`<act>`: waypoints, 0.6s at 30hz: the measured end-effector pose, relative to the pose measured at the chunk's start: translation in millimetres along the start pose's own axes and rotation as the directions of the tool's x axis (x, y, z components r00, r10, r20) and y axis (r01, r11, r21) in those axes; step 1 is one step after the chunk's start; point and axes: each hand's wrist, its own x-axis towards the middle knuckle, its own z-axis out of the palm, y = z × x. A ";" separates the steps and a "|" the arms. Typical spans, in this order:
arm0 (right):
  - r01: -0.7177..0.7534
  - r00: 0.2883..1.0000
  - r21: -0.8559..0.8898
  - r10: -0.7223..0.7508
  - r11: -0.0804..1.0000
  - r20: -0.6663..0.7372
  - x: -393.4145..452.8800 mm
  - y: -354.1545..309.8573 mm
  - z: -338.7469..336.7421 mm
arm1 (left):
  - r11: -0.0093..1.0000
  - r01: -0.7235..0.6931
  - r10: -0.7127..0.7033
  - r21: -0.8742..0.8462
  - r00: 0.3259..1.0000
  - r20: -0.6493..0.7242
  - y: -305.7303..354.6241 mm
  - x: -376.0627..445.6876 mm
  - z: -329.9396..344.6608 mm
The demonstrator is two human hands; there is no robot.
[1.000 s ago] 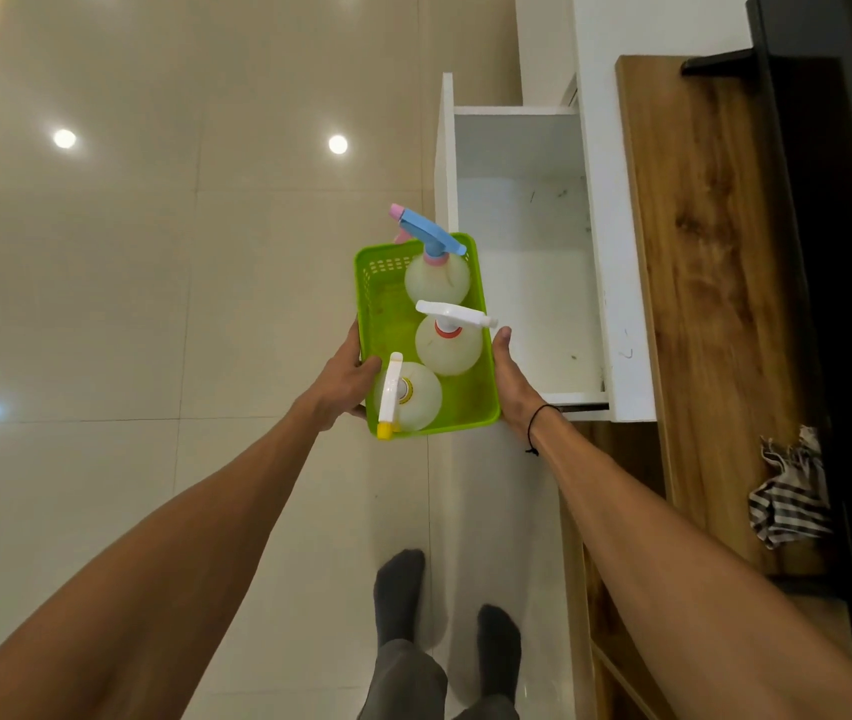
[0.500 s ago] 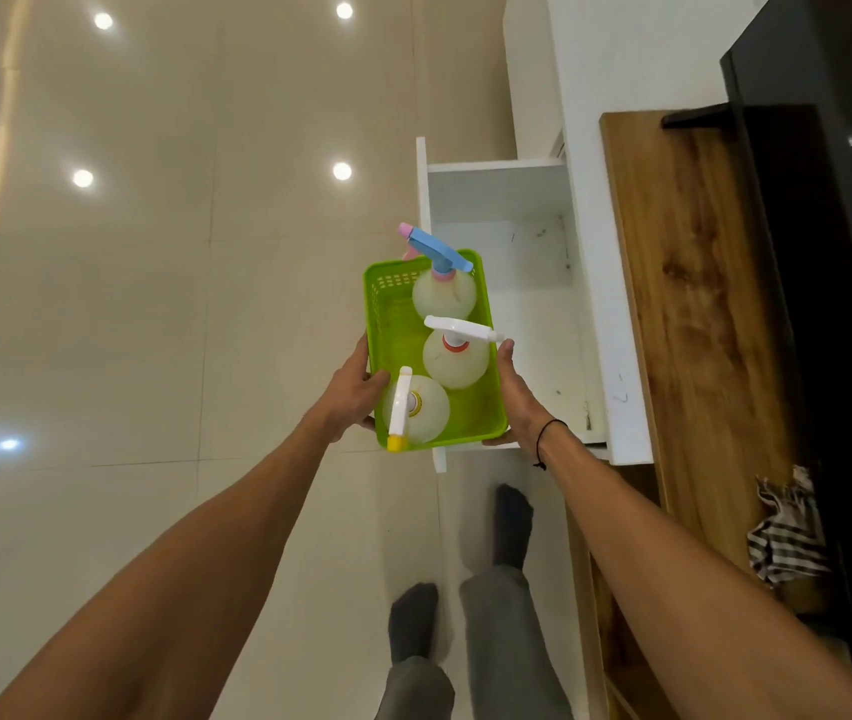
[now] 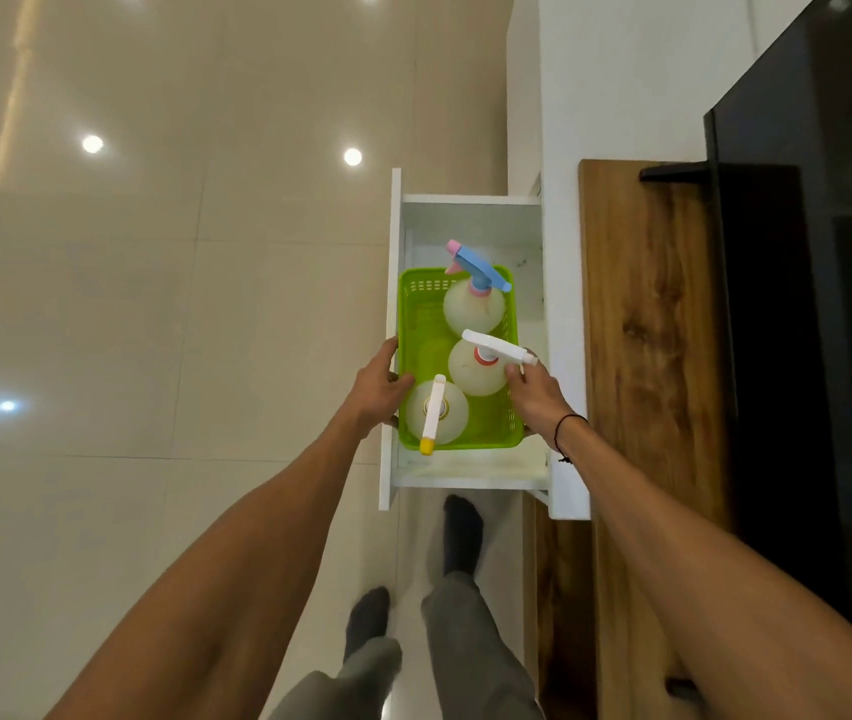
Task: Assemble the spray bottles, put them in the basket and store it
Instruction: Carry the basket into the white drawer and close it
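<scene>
A green plastic basket (image 3: 423, 298) holds three round pale spray bottles. One has a blue and pink trigger head (image 3: 475, 267), one a white head with a red collar (image 3: 494, 348), one a white head with a yellow nozzle (image 3: 433, 415). The basket is over the open white drawer (image 3: 470, 215), inside its outline; whether it rests on the drawer floor I cannot tell. My left hand (image 3: 379, 389) grips the basket's left rim. My right hand (image 3: 535, 394) grips its right rim, fingers near the white trigger.
The drawer sticks out from a white cabinet (image 3: 559, 122) over a glossy tiled floor (image 3: 153, 304). A wooden counter (image 3: 652, 330) runs along the right, with a black screen (image 3: 818, 252) behind it. My socked feet (image 3: 460, 532) stand just below the drawer front.
I stepped forward and carried the basket to the right, from beside the drawer's front corner to inside the drawer's outline. Both hands stayed on its rims.
</scene>
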 end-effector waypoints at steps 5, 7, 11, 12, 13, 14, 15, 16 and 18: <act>-0.047 0.999 -0.055 0.046 0.997 -0.019 35.4 10.5 -5.9 | 1.000 -0.010 0.012 0.026 0.998 -0.066 -5.6 34.3 26.5; -0.096 0.995 -0.016 0.096 0.995 0.000 50.5 18.0 -1.2 | 0.997 -0.040 0.046 0.069 0.996 -0.082 -11.3 52.2 35.2; -0.152 0.988 0.104 0.153 0.983 0.000 85.6 39.4 15.5 | 0.991 -0.037 0.048 0.130 0.995 -0.085 -29.5 91.3 48.4; -0.167 0.986 0.132 0.169 0.977 0.002 93.9 42.6 20.4 | 0.992 -0.019 0.030 0.126 0.996 -0.086 -33.0 99.5 51.9; -0.178 0.984 0.164 0.179 0.970 0.004 101.9 44.5 25.4 | 0.994 0.006 0.004 0.110 0.996 -0.089 -35.8 106.8 55.2; -0.182 0.983 0.209 0.184 0.961 0.012 109.7 46.6 30.7 | 0.996 0.029 -0.021 0.082 0.995 -0.093 -38.6 113.3 58.9; -0.189 0.982 0.271 0.189 0.944 0.025 118.4 50.3 35.8 | 0.998 0.046 -0.041 0.052 0.995 -0.094 -41.7 119.7 63.1; -0.204 0.978 0.333 0.206 0.920 0.032 126.9 54.1 40.8 | 0.998 0.054 -0.051 0.026 0.994 -0.091 -44.9 126.3 67.1; -0.230 0.971 0.409 0.237 0.883 0.033 142.3 60.0 48.7 | 0.997 0.068 -0.070 -0.023 0.995 -0.077 -50.1 141.8 74.0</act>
